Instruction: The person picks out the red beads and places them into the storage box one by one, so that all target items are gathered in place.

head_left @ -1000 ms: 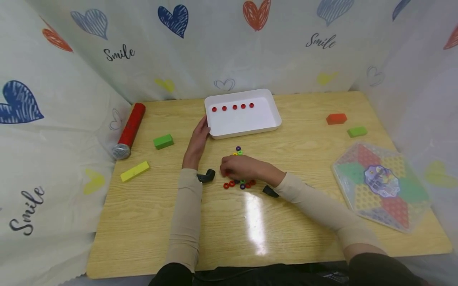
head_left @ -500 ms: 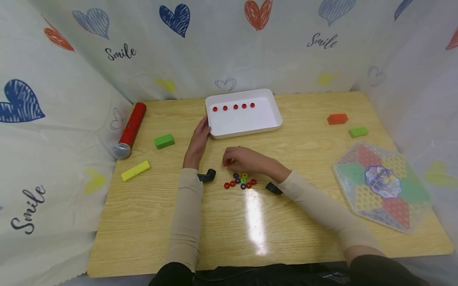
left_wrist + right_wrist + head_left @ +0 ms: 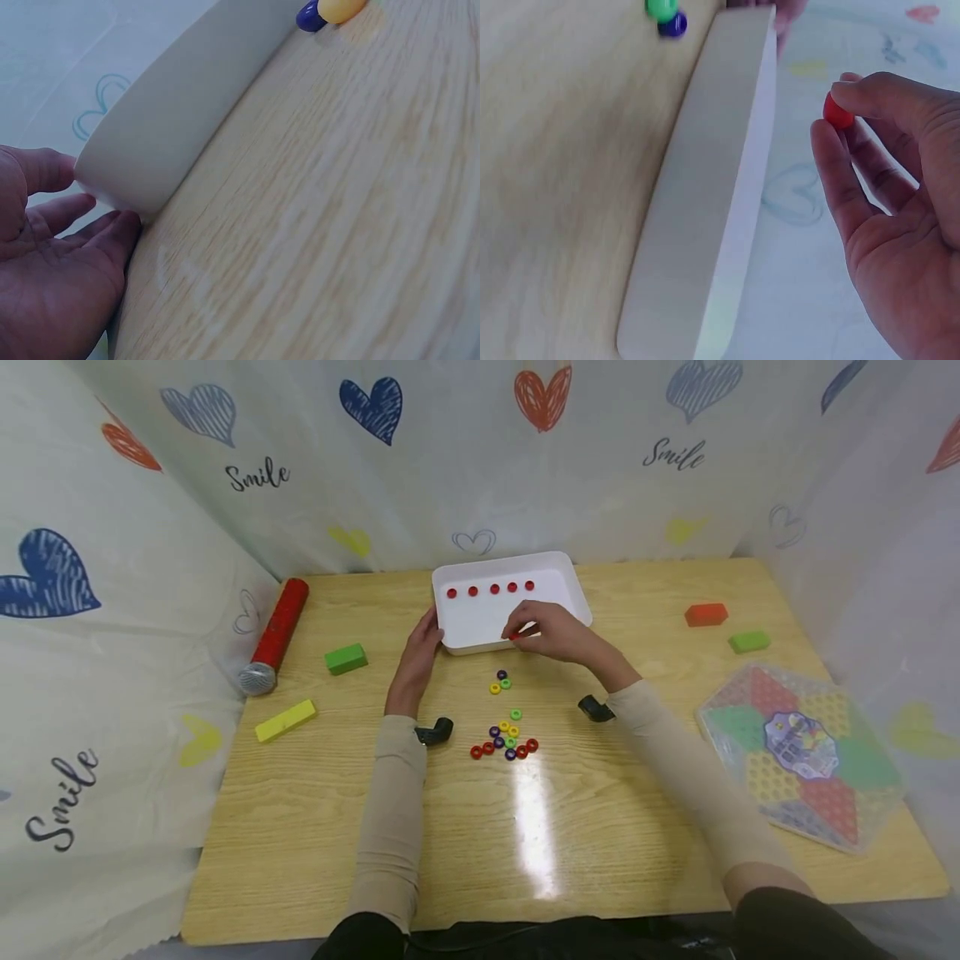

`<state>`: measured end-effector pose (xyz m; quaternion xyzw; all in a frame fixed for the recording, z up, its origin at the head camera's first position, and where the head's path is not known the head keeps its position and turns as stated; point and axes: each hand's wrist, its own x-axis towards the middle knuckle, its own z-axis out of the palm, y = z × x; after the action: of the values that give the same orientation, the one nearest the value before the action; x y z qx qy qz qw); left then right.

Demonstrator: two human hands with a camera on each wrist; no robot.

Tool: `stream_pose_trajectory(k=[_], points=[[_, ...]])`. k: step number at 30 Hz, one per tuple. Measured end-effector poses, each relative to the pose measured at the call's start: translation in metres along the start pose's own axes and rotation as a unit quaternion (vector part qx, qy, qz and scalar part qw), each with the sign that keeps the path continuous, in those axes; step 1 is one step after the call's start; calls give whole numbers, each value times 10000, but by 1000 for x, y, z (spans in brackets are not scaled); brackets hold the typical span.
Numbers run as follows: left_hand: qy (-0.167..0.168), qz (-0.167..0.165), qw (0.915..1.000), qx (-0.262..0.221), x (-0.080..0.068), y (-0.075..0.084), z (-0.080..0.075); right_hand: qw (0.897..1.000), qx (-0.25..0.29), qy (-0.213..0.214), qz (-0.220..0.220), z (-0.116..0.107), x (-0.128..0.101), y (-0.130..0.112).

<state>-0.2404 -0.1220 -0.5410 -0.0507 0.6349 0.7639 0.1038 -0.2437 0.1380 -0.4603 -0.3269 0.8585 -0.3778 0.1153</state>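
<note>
Over the white tray's (image 3: pixel 573 602) near wall, my right hand (image 3: pixel 551 631) pinches a small round red bead (image 3: pixel 837 112) in a fingertip grip. Left hand (image 3: pixel 420 647), fingers relaxed, rests against the smooth rounded tray corner. Glossy ring beads (image 3: pixel 506 739) lie scattered on the wood-grain bench (image 3: pixel 300 793).

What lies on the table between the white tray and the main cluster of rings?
In the head view, three loose rings, purple, green and yellow, then one green ring, lie between the white tray and the cluster; otherwise bare wood.
</note>
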Motion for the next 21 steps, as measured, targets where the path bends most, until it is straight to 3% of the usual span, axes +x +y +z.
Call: stream_pose_trajectory(k=[8, 15, 21], points=[[-14, -97, 9999, 28, -2, -3, -1, 9957, -345, 371, 780, -31, 18, 35], [6, -70, 10000, 31, -1, -3, -2, 9864, -874, 199, 1381, -50, 42, 54], [12, -66, 9999, 78, -1, 0, -3, 9795, -1015, 80, 1736, -59, 58, 64]])
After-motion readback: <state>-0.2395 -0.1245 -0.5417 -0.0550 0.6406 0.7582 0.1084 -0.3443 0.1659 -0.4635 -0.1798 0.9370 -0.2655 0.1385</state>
